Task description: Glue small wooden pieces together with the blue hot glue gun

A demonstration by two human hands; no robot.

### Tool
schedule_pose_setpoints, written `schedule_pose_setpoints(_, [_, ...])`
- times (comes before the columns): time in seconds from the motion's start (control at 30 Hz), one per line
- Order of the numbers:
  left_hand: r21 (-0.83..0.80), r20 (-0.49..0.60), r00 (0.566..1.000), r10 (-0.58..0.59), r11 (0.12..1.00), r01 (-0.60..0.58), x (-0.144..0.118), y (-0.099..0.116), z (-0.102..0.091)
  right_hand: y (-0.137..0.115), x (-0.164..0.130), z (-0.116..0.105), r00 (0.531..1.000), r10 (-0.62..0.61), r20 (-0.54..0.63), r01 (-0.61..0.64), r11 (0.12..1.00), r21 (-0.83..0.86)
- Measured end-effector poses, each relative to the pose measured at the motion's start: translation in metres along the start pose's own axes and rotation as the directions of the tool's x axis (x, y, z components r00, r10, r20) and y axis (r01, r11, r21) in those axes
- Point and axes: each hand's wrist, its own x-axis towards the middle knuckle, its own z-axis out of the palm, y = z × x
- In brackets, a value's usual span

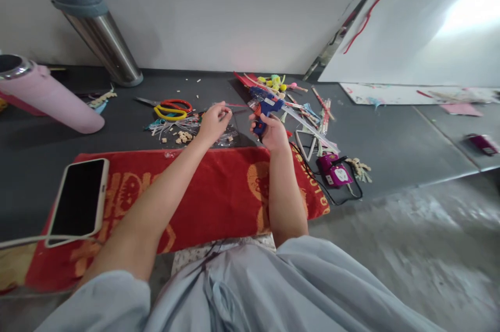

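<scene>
right hand (273, 131) grips glue gun (264, 106)

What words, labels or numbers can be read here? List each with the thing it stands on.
None can be read for certain.
Red towel: orange letters along its right edge, too warped to read.
Purple charger: white label, print too small.
Glue gun in the right hand: pale sticker, blurred.
Phone: screen dark.
</scene>
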Motion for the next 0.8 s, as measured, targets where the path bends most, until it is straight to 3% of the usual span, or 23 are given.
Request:
schedule_pose_setpoints(0.13, [0.147, 0.032, 0.999, 0.025, 0.989, -0.029, 0.029, -0.009, 0.005, 0.000, -0.001, 0.003, 1.000, -0.001, 0.008, 0.002, 0.999, -0.035])
schedule_pose_setpoints(0.23, [0.233, -0.009, 0.999, -0.033, 0.972, 0.034, 0.039, -0.013, 0.004, 0.000, -0.001, 0.005, 1.000, -0.009, 0.015, 0.010, 0.997, -0.072])
schedule_pose_setpoints(0.3, [0.139, -0.030, 0.999, -0.027, 0.990, 0.031, 0.039, -0.010, 0.004, 0.001, -0.001, 0.007, 1.000, -0.012, 0.014, 0.013, 0.996, -0.091])
schedule_pose_setpoints(0.37, [-0.095, -0.009, 1.000, 0.010, 0.995, -0.011, 0.033, -0.002, 0.005, 0.002, -0.001, 0.008, 1.000, -0.011, 0.009, 0.012, 0.996, -0.094])
schedule_pose_setpoints(0.43, [-0.370, 0.030, 1.000, -0.008, 0.929, 0.018, 0.024, 0.008, 0.007, 0.003, 0.000, 0.008, 1.000, -0.011, 0.007, 0.012, 0.996, -0.086])
schedule_pose_setpoints(0.5, [-0.496, 0.065, 0.998, -0.002, 0.867, 0.034, 0.014, 0.018, 0.008, 0.004, 0.000, 0.009, 1.000, -0.013, 0.024, 0.015, 0.997, -0.076])
schedule_pose_setpoints(0.6, [-0.581, 0.094, 0.995, -0.017, 0.811, 0.068, 0.004, 0.025, 0.009, 0.005, 0.000, 0.010, 0.998, -0.006, 0.059, 0.010, 0.998, -0.069])
schedule_pose_setpoints(0.8, [-0.638, 0.069, 0.996, -0.051, 0.765, 0.083, -0.003, 0.021, 0.008, 0.008, -0.001, 0.014, 0.997, 0.003, 0.073, 0.004, 0.995, -0.096])
